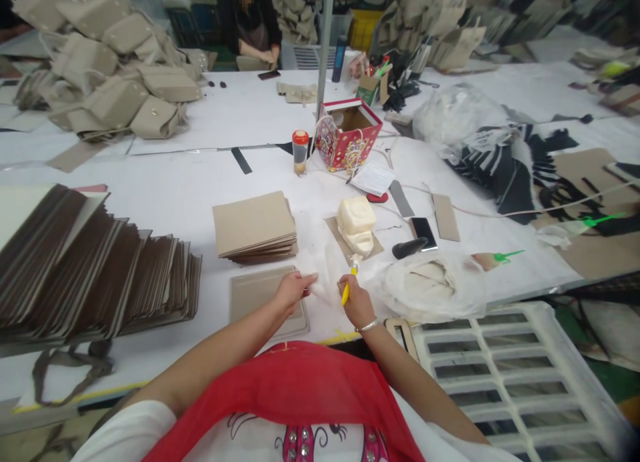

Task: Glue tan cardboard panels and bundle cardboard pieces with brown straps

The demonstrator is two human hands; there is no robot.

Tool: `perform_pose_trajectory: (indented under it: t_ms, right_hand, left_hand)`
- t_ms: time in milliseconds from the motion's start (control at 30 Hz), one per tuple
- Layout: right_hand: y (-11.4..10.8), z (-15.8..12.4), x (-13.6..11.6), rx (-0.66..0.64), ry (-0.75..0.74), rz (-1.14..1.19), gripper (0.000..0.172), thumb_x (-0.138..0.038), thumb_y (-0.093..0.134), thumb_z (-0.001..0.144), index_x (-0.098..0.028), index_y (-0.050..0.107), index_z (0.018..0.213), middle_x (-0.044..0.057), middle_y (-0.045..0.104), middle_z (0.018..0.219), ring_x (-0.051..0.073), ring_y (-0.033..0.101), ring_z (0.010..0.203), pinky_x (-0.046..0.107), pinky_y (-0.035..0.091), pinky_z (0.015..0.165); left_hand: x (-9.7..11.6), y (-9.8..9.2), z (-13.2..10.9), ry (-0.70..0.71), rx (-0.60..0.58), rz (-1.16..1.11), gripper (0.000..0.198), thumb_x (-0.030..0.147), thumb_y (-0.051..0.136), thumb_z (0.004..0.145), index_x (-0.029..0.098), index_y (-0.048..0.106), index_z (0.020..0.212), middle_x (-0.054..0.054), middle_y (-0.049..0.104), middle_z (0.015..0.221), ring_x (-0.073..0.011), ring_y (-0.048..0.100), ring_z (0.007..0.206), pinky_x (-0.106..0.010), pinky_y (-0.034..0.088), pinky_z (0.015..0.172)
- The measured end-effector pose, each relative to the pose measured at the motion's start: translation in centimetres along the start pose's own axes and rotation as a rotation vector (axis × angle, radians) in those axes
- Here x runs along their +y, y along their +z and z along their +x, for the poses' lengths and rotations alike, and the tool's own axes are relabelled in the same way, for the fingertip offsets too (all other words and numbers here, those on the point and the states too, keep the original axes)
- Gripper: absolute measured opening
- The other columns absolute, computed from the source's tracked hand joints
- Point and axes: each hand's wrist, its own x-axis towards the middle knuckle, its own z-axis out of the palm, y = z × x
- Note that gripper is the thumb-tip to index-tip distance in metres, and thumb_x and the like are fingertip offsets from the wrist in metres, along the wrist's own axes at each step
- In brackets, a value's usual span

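My right hand [358, 304] is closed around a yellow-handled brush [345, 294]. The brush's pale head meets the front of a cream-coloured glue container [356, 215], which rests on a beige piece of board. My left hand [291, 293] has its thumb and fingers pinched together over the right edge of a flat beige panel [253, 295]. Whatever the left fingers hold, if anything, is too faint to make out. Whitish, translucent material [327, 269] lies on the table between the two hands. Behind the panel sits a neat stack of beige panels [255, 223].
A long row of leaning brown-edged panels [100, 269] fills the left side. To the right lie a phone [423, 231], a plastic bag [430, 285] and a white slatted crate [505, 369]. Farther back stand a red box [345, 142] and a red-lidded bottle [300, 154]. A person [250, 29] sits opposite.
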Motion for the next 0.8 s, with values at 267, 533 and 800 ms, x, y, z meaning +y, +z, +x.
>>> perform_pose_trajectory:
  t_ms: [267, 533, 800]
  right_hand:
    - [2.7, 1.5, 3.5, -0.162, 0.111, -0.425, 0.038, -0.043, 0.057, 0.083, -0.018, 0.044, 0.109, 0.01, 0.061, 0.097, 0.021, 0.063, 0.073, 0.025, 0.036, 0.052]
    - [2.8, -0.5, -3.6, -0.207, -0.168, 0.445, 0.038, -0.044, 0.054, 0.08, -0.021, 0.034, 0.103, 0.009, 0.061, 0.104, 0.019, 0.064, 0.085, 0.03, 0.049, 0.069]
    - [6.5, -0.3, -6.6, -0.315, -0.1, 0.335, 0.02, -0.039, 0.045, 0.083, -0.022, 0.039, 0.092, -0.001, 0.058, 0.068, 0.019, 0.062, 0.062, 0.027, 0.044, 0.057]
  left_hand:
    - [-2.0, -4.7, -1.5, -0.015, 0.161, -0.062, 0.039, 0.025, 0.08, 0.054, 0.011, 0.06, 0.085, 0.0, 0.062, 0.066, -0.0049, 0.049, 0.049, -0.014, 0.033, 0.041]
    - [-3.0, -5.7, -2.6, -0.061, 0.026, -0.415, 0.027, 0.025, 0.072, 0.069, 0.009, 0.062, 0.088, -0.007, 0.065, 0.08, -0.0115, 0.061, 0.065, -0.022, 0.054, 0.057]
    - [-4.1, -12.8, -3.0, -0.025, 0.222, -0.472, 0.026, 0.026, 0.067, 0.075, 0.012, 0.06, 0.096, -0.006, 0.063, 0.091, -0.0101, 0.061, 0.071, -0.021, 0.054, 0.058]
